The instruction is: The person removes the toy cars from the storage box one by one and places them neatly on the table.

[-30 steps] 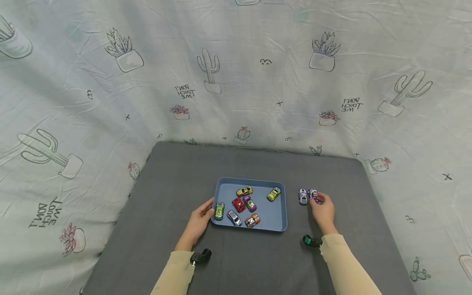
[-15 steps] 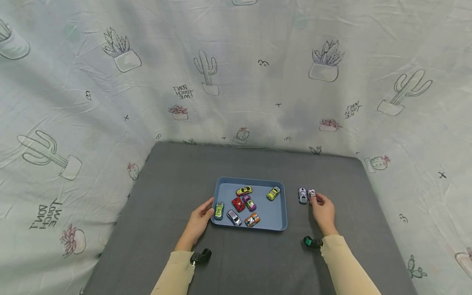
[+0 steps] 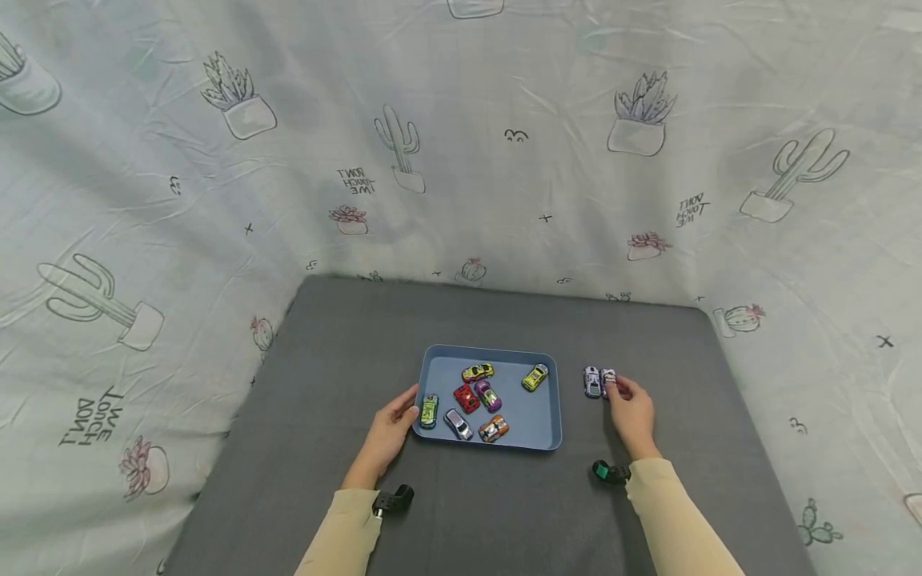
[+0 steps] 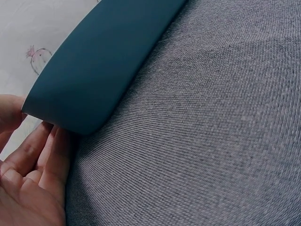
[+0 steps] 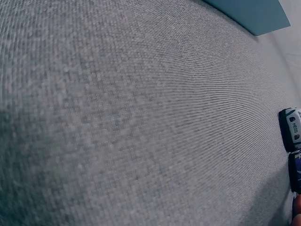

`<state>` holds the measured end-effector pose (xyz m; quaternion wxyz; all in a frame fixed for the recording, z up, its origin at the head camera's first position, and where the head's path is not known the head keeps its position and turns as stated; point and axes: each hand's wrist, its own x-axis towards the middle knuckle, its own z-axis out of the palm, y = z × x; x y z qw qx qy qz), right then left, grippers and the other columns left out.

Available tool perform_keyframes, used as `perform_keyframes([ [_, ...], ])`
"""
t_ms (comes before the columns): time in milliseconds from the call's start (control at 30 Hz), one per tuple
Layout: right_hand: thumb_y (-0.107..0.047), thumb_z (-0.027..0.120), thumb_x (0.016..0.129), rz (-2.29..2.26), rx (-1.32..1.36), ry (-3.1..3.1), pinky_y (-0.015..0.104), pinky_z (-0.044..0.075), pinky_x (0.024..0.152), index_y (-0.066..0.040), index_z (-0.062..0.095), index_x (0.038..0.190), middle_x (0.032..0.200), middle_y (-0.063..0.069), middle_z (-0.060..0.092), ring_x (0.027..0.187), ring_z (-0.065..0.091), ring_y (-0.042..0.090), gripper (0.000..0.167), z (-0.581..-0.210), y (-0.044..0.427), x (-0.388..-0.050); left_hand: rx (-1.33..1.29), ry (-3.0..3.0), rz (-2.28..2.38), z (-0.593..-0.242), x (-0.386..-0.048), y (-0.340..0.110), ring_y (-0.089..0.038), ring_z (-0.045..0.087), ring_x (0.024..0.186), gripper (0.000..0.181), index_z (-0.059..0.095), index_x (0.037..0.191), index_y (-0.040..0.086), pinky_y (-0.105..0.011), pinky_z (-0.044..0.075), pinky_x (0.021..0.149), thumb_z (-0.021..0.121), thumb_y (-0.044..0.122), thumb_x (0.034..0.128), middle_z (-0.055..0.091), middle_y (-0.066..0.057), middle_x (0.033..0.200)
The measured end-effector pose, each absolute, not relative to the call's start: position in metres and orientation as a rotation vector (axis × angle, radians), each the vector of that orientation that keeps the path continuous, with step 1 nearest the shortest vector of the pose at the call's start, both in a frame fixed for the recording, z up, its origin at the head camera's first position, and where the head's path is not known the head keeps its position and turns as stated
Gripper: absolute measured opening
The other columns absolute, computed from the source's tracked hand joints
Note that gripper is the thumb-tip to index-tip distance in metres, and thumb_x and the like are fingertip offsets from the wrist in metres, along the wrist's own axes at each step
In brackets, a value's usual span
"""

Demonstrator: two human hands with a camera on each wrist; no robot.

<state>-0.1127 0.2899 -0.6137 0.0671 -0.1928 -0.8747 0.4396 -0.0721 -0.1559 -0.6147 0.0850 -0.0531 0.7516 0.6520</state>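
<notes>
In the head view a blue tray (image 3: 533,416) holds several small toy cars, among them a red one (image 3: 467,398) and an orange one (image 3: 493,430). My left hand (image 3: 385,432) grips the tray's left edge; the left wrist view shows its thumb and fingers on either side of the tray wall (image 4: 89,70). To the right of the tray, my right hand (image 3: 632,412) pinches a white-and-dark toy car (image 3: 608,376), partly hidden by the fingers. Close along its left side lies a white toy car (image 3: 592,382), also seen in the right wrist view (image 5: 294,126).
The grey cloth-covered table (image 3: 504,512) extends around the tray. A pale curtain (image 3: 475,160) printed with cacti stands behind the table and along both sides. A strip of table separates the tray's right wall from the white car.
The car at my right fingertips has shifted slightly left and straightened, closer beside the white car. My left hand and the tray have stayed in place.
</notes>
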Motion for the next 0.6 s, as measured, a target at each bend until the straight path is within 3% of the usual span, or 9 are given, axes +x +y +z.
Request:
perform_keyframes([
  [367,-0.027,0.054,0.1,1.342,-0.568,-2.63,0.041,0.044,0.082,0.003,0.056,0.13,0.117,0.022,0.06,0.1,0.055,0.031,0.043,-0.611,0.29,-0.113,-0.157,2.242,1.951,-0.617,-0.073,-0.156,-0.017,0.045,0.13,0.043,0.052,0.141,0.024,-0.04,0.036,0.108,0.056,0.015,0.0995,0.052,-0.004,0.14],
  [600,-0.031,0.058,0.097,1.336,-0.571,-2.573,0.029,0.046,0.074,-0.002,0.057,0.131,0.117,0.018,0.062,0.097,0.056,0.026,0.045,-0.601,0.28,-0.114,-0.14,2.228,1.953,-0.616,-0.073,-0.157,-0.02,0.044,0.131,0.043,0.051,0.142,0.023,-0.042,0.035,0.108,0.056,0.016,0.0996,0.051,-0.005,0.141],
])
